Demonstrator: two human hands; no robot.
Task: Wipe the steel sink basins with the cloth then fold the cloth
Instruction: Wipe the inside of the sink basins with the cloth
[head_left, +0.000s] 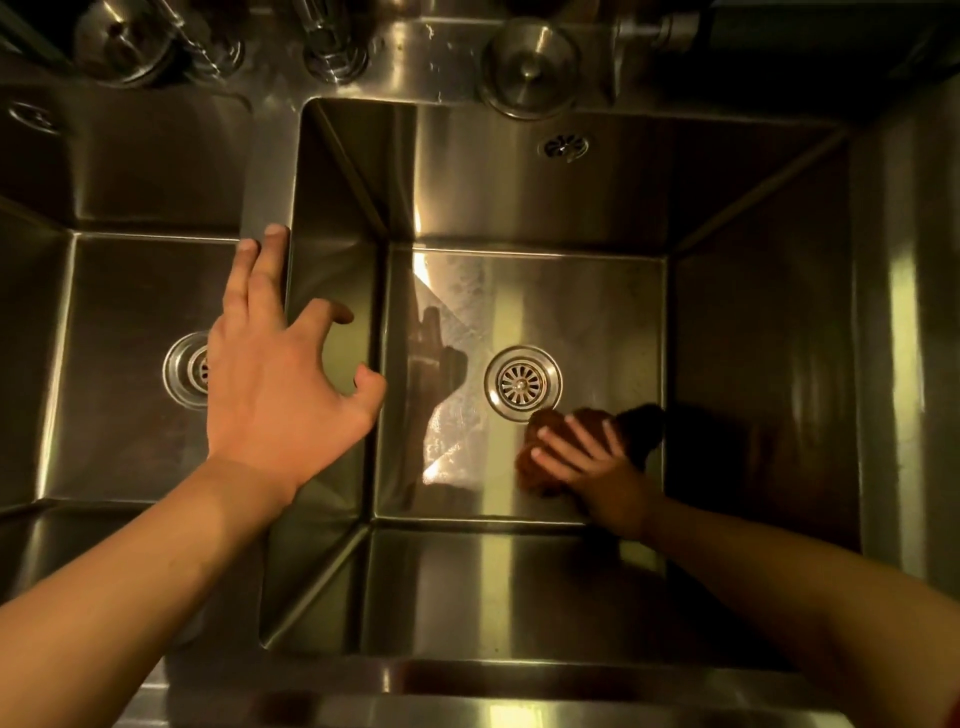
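Head view, straight down, close

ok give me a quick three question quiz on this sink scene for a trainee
1. True or false: the cloth lies in the left basin.
2. Which hand presses the cloth? A) left hand B) right hand
3. Fill in: the cloth sits just below the right basin's ____.

Key: 1 false, it is in the right basin; 2 B; 3 drain.

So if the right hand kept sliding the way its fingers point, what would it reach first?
Probably the drain: the right hand presses the cloth just short of it.
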